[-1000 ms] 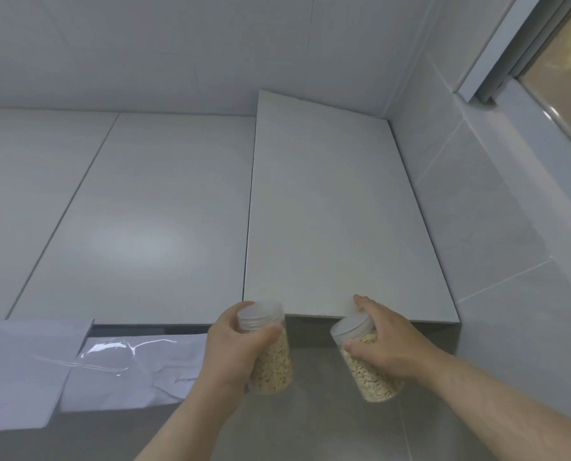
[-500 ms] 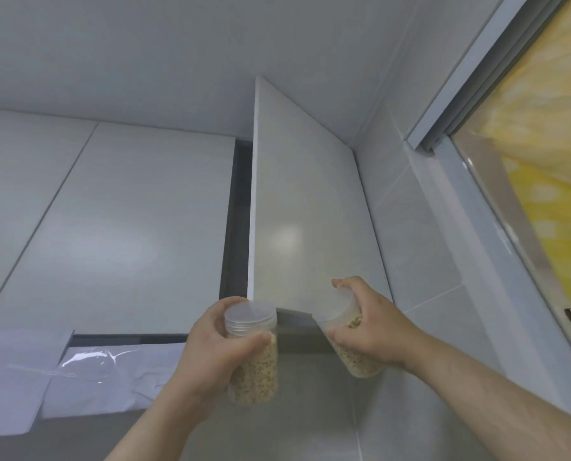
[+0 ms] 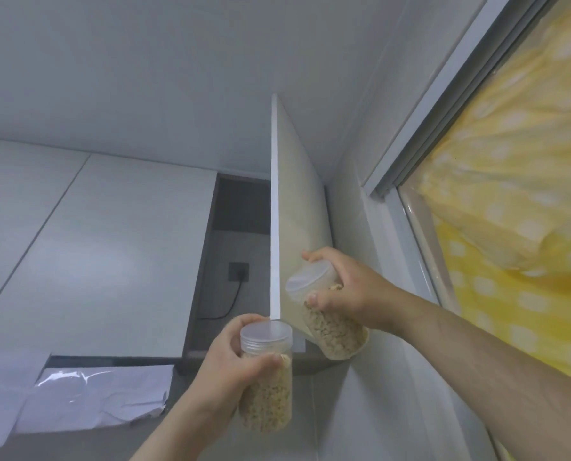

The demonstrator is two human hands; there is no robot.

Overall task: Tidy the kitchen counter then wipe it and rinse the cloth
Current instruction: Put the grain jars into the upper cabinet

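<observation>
I look up at white wall cabinets. My left hand (image 3: 231, 367) grips a clear plastic jar (image 3: 267, 390) of pale grains with a translucent lid, held upright below the cabinet. My right hand (image 3: 347, 291) grips a second, similar jar (image 3: 330, 331), tilted to the left, against the lower corner of the open cabinet door (image 3: 294, 234). The door stands swung out edge-on toward me. Behind it the cabinet opening (image 3: 237, 247) is dark, with a wall socket (image 3: 238, 271) and a black cable inside.
Closed white cabinet doors (image 3: 111, 247) fill the left. A crumpled sheet of plastic film (image 3: 91, 394) hangs under them at the lower left. A window frame (image 3: 410, 161) with a yellow dotted curtain (image 3: 517, 227) is close on the right, beside a tiled wall.
The cabinet door has swung from nearly closed to wide open, baring the dark interior. My right hand moved up with its jar along the door's lower corner; the view turned right.
</observation>
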